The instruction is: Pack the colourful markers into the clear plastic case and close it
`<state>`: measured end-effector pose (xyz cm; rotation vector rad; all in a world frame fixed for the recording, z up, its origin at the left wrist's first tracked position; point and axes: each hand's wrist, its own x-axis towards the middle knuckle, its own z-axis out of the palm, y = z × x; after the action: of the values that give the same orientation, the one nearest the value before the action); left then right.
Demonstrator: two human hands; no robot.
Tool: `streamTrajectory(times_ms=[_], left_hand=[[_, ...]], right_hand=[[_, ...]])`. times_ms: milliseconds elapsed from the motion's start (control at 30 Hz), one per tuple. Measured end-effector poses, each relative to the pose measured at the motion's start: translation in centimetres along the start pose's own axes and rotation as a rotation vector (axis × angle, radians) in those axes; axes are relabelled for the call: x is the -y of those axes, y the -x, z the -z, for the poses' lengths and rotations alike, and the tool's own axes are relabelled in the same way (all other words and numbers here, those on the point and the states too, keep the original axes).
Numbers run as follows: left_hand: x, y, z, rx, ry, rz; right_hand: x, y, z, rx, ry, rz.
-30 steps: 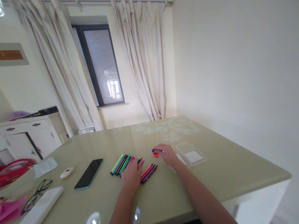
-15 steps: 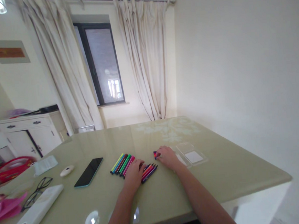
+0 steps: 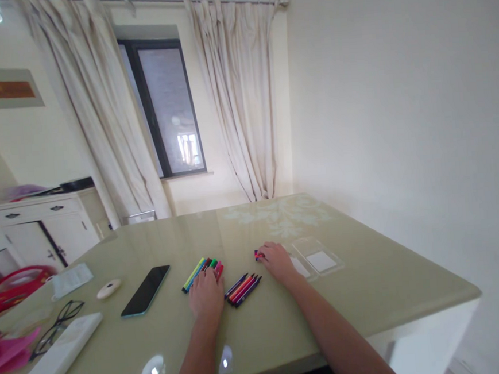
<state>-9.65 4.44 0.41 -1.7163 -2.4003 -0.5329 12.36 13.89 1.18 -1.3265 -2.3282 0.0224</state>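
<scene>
Yellow-to-pink markers [image 3: 195,275] look capped, partly under L hand [image 3: 207,291], fingers bent over them, grip can't tell; 4 pens [image 3: 245,290] lie btwn hands, tips bare. R hand [image 3: 278,261] fingers bunch at small caps [image 3: 257,255], pinch unclear. Uncapping looks part done: 4 off, row's caps on.

In front of me the tabletop [image 3: 379,298] looks glossy and smooth, the felt-tip pens [image 3: 243,290] slick plastic, the case [image 3: 309,247] shiny clear plastic, the smartphone [image 3: 146,291] glassy, the curtains [image 3: 241,84] matt cloth.
</scene>
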Motion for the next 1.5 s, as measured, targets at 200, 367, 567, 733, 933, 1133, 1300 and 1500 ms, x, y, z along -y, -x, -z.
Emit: streamTrajectory(times_ms=[200,367,567,733,933,1133,1300,1500], left_hand=[[-1.0,0.1,0.4,-0.035,0.027,-0.132],[-1.3,0.1,-0.3,-0.008,0.053,-0.16],[-0.2,-0.9,-1.4,0.069,0.262,-0.105],[-0.1,-1.0,-1.5,0.139,0.348,-0.144],[-0.2,-0.8,-1.5,0.123,0.273,-0.182],[-0.7,-0.7,-1.2,0.078,0.299,-0.236],[-1.9,-0.1,-0.3,0.079,0.438,-0.311],[-2.8,0.8,0.8,0.131,0.285,-0.23]], right_hand=[[1.6,0.5,-0.4,-0.072,-0.19,0.173],[3.1,0.7,-0.9,-0.038,-0.203,0.278],[2.7,0.6,-0.9,-0.045,-0.2,0.236],[2.9,0.5,-0.8,-0.011,-0.153,0.266],[3.0,0.5,-1.0,-0.013,-0.132,0.286],[3.0,0.6,-1.0,-0.013,-0.156,0.295],[3.3,0.5,-0.7,-0.017,-0.16,0.323],[3.2,0.5,-0.2,-0.045,-0.205,0.419]])
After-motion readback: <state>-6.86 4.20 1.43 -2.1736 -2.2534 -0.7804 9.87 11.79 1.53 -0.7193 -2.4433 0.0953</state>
